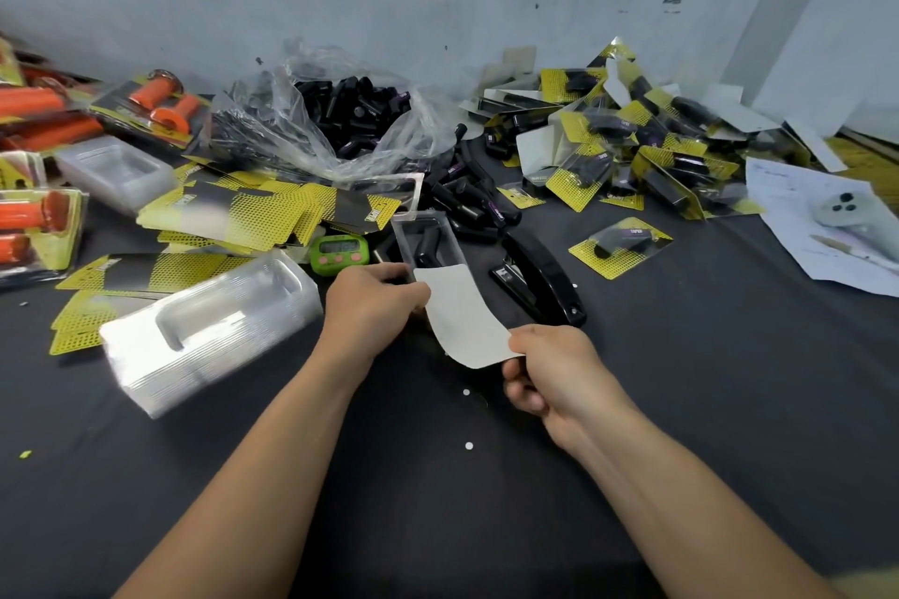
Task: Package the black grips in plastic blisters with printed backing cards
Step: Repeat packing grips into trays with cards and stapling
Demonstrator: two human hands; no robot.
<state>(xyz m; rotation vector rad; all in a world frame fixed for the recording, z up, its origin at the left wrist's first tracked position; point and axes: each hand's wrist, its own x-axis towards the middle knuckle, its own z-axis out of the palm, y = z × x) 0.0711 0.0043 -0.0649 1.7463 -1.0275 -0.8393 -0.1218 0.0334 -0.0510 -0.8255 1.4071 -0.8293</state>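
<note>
Here, left hand [374, 302]: fingers curled tight, gripping the near end of the plastic blister [407, 234] where the backing card meets it, just left of the stapler [540, 282].
Right hand [549, 370]: narrow pinch, thumb on top and fingers beneath, holding the card's near corner, just nearer than the stapler.
Backing card [462, 321]: pale blank side up, bowed between the 2 hands; its far edge reaches the blister's near end, but whether it is slid in cannot be told.
Black grip [428, 246]: 1 lies inside the blister, left of the stapler's far end.
Stapler: black, lying on the dark table [705, 404], touching neither hand.
Timer [339, 253]: green, further left of the stapler, beyond the left hand.
Loose grips [360, 112]: heaped in a clear bag, far behind the stapler to its left.
Empty blisters [209, 331]: a nested stack well left of the stapler.
Finished packs [632, 146]: a yellow-and-black pile behind the stapler to its right.
</note>
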